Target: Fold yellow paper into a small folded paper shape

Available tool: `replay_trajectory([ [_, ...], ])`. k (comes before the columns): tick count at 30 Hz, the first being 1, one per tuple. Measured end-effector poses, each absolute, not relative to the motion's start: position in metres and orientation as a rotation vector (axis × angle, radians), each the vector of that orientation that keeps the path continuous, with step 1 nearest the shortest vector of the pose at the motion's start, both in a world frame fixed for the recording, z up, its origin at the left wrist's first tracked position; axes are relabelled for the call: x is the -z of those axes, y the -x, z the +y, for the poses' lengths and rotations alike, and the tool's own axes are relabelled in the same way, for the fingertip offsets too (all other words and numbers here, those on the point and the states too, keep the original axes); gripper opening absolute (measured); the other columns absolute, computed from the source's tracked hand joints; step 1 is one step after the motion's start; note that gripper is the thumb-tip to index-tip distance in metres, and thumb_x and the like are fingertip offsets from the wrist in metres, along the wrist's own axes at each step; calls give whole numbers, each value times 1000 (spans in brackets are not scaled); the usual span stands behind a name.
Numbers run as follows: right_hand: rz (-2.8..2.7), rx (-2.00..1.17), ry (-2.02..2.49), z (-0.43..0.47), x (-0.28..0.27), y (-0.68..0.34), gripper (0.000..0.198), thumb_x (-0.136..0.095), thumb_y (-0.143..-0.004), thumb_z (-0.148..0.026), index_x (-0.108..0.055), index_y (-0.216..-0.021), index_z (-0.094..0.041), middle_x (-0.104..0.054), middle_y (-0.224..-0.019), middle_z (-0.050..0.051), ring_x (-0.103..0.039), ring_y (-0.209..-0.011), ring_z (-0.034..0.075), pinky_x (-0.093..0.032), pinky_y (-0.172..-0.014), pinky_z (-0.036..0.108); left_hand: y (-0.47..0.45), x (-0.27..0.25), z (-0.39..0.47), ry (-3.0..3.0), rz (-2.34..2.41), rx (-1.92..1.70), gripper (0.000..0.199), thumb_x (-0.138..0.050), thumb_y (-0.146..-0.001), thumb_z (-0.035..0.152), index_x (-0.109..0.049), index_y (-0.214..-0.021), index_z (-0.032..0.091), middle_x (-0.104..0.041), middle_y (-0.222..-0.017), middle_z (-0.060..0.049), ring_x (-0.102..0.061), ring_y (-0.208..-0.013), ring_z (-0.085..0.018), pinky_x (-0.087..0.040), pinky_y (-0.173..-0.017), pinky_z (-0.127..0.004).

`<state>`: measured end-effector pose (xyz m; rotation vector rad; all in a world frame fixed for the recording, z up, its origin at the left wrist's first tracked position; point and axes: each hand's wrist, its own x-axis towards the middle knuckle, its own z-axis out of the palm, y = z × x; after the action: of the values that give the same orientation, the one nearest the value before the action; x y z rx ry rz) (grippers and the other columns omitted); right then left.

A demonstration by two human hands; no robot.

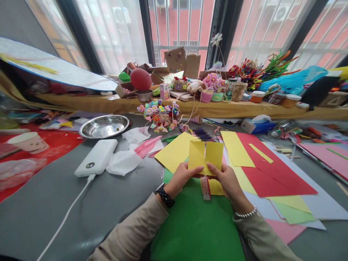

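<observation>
A small yellow paper card (196, 154) is held upright above the green sheet (198, 221), a narrow gap running down its middle from the top edge. My left hand (182, 178) pinches its lower left part, thumb on the near face. On the lower right, my right hand (226, 178) grips it the same way. The fingers behind the card are hidden. Just below the hands lie a short pink patterned ruler (206, 189) and another yellow piece (216, 187). A larger yellow sheet (174, 150) rests behind my left hand.
To the left are a white power bank (96, 158) with a cable, crumpled tissue (123, 163) and a metal plate (104, 127). Red paper (274, 174) and yellow strips lie at right. Felt flowers (160, 114) stand behind, before a crowded ledge (108, 104).
</observation>
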<state>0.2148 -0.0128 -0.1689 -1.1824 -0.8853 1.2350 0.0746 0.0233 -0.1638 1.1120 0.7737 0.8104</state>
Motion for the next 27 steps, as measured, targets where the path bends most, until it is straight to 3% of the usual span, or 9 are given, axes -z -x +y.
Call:
replay_trajectory([
  [8, -997, -1214, 1301, -13, 164, -220, 35, -64, -60, -38, -61, -80, -11, -66, -72, 6, -61, -53, 15, -51, -52, 26, -73, 163, 23, -1128, 771, -829, 37, -63, -63, 33, -61, -91, 9, -64, -89, -11, -60, -66, -15, -46, -60, -22],
  [17, -1094, -1164, 1368, -14, 163, -224, 33, -63, -61, -39, -60, -76, -10, -65, -61, 4, -62, -50, 17, -49, -47, 24, -73, 167, 26, -1126, 749, -784, 32, -65, -61, 29, -63, -87, 9, -65, -86, -10, -60, -72, -18, -47, -62, -24],
  [27, -930, -1273, 1214, -12, 168, -217, 35, -63, -62, -37, -59, -85, -10, -66, -76, 7, -63, -56, 17, -53, -56, 29, -77, 163, 22, -1009, 772, -848, 33, -67, -59, 28, -63, -87, 10, -64, -88, -9, -60, -73, -18, -48, -67, -29],
])
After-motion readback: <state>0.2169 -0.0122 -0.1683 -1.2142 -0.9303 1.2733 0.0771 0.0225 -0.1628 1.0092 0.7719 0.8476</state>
